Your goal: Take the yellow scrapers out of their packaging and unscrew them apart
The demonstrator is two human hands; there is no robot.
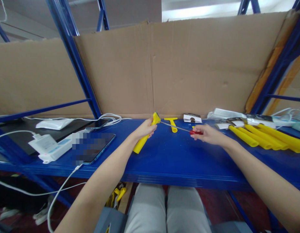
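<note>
My left hand (145, 127) is closed around a yellow scraper (141, 144), its head tilted up toward the cardboard. In my right hand (206, 134) is a screwdriver (192, 132), gripped by its red handle. The thin metal shaft runs left, and its tip meets the scraper near the head. Between my hands, farther back on the blue table, lies a small yellow T-shaped piece (173, 124). Whether the tip sits in a screw is too small to tell.
Several yellow scrapers (263, 137) lie at the right. A small white-and-black packet (192, 117) stands at the back. To the left are a phone (101, 149), a white power strip (60, 150) and cables. A cardboard wall (188, 64) closes off the back.
</note>
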